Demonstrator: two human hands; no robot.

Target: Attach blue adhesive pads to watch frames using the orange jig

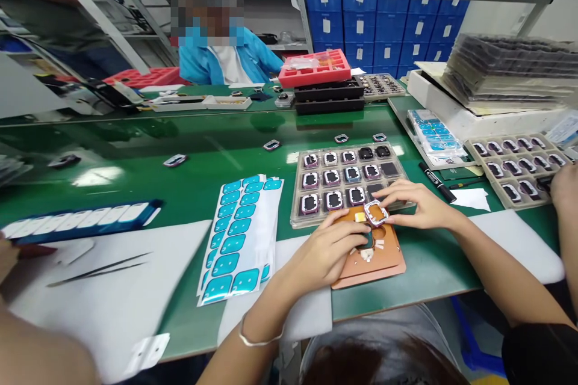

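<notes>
Honestly I'm not making out any readable text from here. The blue bins at the back are wearing white labels, but they're showing up as blank patches to me. The black marker is carrying some white print that's blurring out completely. The sticker sheets and the blue card are looking like plain shapes, no letters or numbers coming through.

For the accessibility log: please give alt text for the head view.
Two hands, left hand and right hand, press a small square frame onto a tan jig on a green table, beside a parts tray and teal sticker sheets.
</notes>
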